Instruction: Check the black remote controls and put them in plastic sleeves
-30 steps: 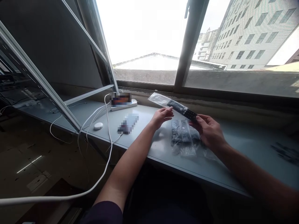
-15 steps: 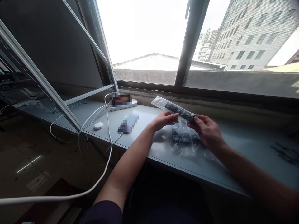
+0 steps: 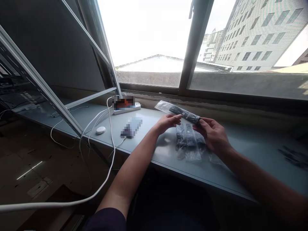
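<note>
A black remote control lies partly inside a clear plastic bag, held level just above the grey ledge. My right hand pinches the remote's near end. My left hand has its fingers curled against the bag's underside near the middle. Below both hands, a pile of bagged black remotes rests on the ledge.
A white power strip sits by the window with white cables trailing off the ledge. A phone and a small white puck lie left of my hands. Metal frame bars slant at left. Dark items lie far right.
The remote has slid further into the clear bag and dropped lower. My left hand moved from the bag's top edge to under its middle. My right hand stayed nearly still.
</note>
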The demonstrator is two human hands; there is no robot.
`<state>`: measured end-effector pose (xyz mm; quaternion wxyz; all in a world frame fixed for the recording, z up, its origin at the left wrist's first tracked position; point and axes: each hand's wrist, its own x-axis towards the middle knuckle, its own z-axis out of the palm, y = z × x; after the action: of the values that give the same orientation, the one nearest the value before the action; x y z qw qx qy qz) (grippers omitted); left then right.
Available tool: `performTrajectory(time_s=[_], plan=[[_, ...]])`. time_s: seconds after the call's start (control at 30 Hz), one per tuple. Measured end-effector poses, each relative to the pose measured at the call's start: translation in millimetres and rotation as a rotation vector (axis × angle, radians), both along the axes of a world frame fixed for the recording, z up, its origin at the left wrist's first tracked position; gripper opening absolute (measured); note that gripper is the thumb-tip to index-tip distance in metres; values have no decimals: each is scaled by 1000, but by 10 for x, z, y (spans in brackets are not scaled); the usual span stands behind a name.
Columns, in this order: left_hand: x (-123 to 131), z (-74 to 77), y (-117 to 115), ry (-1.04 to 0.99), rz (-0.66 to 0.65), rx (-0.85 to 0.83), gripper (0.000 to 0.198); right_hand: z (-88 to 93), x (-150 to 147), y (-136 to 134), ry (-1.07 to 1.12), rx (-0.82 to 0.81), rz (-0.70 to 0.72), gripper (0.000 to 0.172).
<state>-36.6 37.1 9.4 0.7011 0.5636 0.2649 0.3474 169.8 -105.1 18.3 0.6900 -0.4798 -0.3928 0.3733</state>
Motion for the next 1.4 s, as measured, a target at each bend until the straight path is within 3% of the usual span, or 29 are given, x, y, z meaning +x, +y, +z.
performTrajectory(time_s=[0.4, 0.97, 1.13, 1.4], plan=[[-20, 12, -18, 27, -47, 33, 61, -3, 10, 1, 12, -4, 18, 39], [-82, 150, -58, 93, 104, -52, 59, -16, 21, 41, 125, 35, -59, 25], [-66, 119, -32, 60, 180, -10, 56, -12, 30, 45, 144, 19, -61, 19], [-48, 52, -7, 61, 118, 37, 59, -5, 14, 33, 176, 5, -27, 22]])
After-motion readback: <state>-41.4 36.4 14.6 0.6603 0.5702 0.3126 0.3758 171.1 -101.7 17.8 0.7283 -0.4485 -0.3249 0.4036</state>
